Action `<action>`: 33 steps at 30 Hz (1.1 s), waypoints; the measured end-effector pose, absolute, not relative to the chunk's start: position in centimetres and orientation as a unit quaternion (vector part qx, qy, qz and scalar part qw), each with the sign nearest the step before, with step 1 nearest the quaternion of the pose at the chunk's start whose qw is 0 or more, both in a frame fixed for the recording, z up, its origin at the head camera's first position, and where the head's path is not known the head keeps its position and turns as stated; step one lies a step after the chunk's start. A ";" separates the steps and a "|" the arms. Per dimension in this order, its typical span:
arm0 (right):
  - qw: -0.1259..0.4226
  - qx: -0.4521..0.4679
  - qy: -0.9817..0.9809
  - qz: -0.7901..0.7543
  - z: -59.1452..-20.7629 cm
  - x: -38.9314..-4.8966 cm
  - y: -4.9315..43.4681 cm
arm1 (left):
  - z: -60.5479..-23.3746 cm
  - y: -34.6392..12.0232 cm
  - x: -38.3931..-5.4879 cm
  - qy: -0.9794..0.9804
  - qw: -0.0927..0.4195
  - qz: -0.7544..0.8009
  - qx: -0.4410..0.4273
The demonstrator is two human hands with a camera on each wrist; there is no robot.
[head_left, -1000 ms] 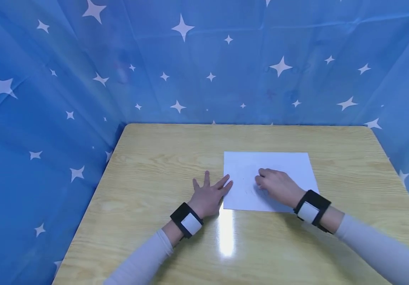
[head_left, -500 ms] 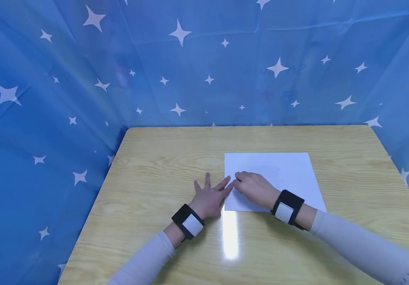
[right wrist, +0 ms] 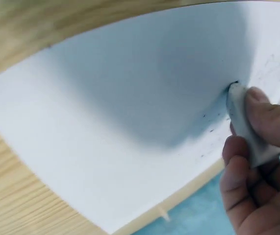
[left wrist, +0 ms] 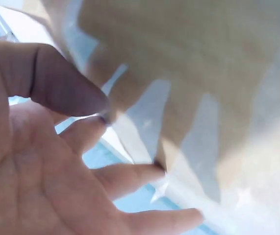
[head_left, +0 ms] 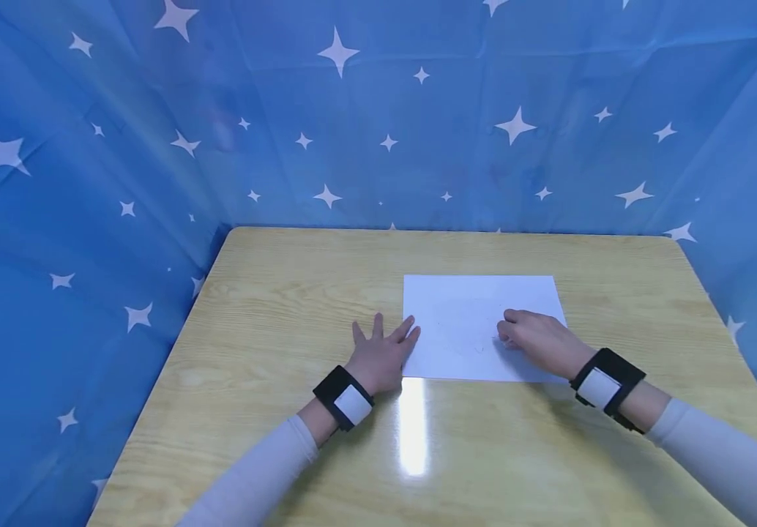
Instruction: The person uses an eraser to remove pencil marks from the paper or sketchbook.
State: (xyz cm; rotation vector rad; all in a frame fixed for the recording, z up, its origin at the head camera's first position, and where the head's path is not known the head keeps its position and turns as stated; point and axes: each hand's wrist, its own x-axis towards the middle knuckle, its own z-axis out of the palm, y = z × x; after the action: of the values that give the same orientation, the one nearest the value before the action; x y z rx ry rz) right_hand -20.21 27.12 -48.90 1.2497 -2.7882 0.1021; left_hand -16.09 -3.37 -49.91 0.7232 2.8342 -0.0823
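A white sheet of paper (head_left: 451,300) lies flat on the wooden table. My right hand (head_left: 539,340) pinches a white eraser (right wrist: 245,125) between thumb and fingers, its darkened end down at the paper in the right wrist view. Small dark crumbs (right wrist: 212,130) and faint grey marks lie on the sheet near it. From the head view the eraser is hidden beneath the hand. My left hand (head_left: 378,359) is spread out, with fingertips at the sheet's left edge and the rest over the table; in the left wrist view its palm and fingers hold nothing.
The light wooden table (head_left: 286,293) has a bright reflection in front of the paper. A blue curtain (head_left: 365,102) with white stars hangs behind and along the sides. Both wrists wear black straps (head_left: 605,377).
My right hand with the eraser slid left across the paper toward my left hand, then back to the right side of the sheet. The left hand stays at the left edge.
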 end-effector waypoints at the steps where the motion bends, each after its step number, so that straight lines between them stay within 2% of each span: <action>1: 0.038 0.404 -0.913 0.035 -48.9 -20.3 26.8 | -49.9 -3.3 -16.1 0.964 0.102 -0.035 0.245; 5: 0.025 0.378 -0.925 0.033 -49.0 -20.2 26.4 | -50.2 -2.9 -15.9 0.961 0.065 -0.051 0.264; 9: 0.012 0.356 -0.933 0.051 -48.9 -19.9 26.1 | -50.7 -2.6 -15.2 0.950 0.075 -0.058 0.297; 12: 0.010 0.350 -0.933 0.081 -48.5 -20.1 24.1 | -50.9 -2.4 -14.9 0.945 0.081 -0.063 0.310; 15: 0.032 0.372 -0.923 0.097 -48.3 -20.7 20.6 | -50.9 -1.9 -14.8 0.946 0.069 -0.062 0.311; 19: 0.085 0.427 -0.899 0.046 -49.1 -21.5 17.5 | -51.0 -1.0 -14.8 0.946 0.054 -0.069 0.314; 22: 0.121 0.437 -0.891 0.002 -49.6 -21.6 18.2 | -50.8 -0.4 -14.9 0.946 0.041 -0.090 0.310; 25: 0.136 0.425 -0.895 -0.021 -49.5 -21.1 21.0 | -50.6 -0.4 -14.9 0.946 0.042 -0.110 0.301; 29: 0.118 0.400 -0.908 -0.032 -49.2 -20.4 23.8 | -50.3 -1.0 -14.6 0.946 0.053 -0.121 0.297; 33: 0.084 0.388 -0.918 0.008 -49.0 -20.5 21.8 | -50.4 -1.1 -14.3 0.947 0.050 -0.108 0.300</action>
State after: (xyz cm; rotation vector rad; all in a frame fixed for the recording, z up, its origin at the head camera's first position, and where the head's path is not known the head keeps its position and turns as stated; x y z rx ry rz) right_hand -20.51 21.83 -48.96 1.1578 -2.7384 0.0238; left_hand -14.34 -1.13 -50.37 0.9123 2.8831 -0.3280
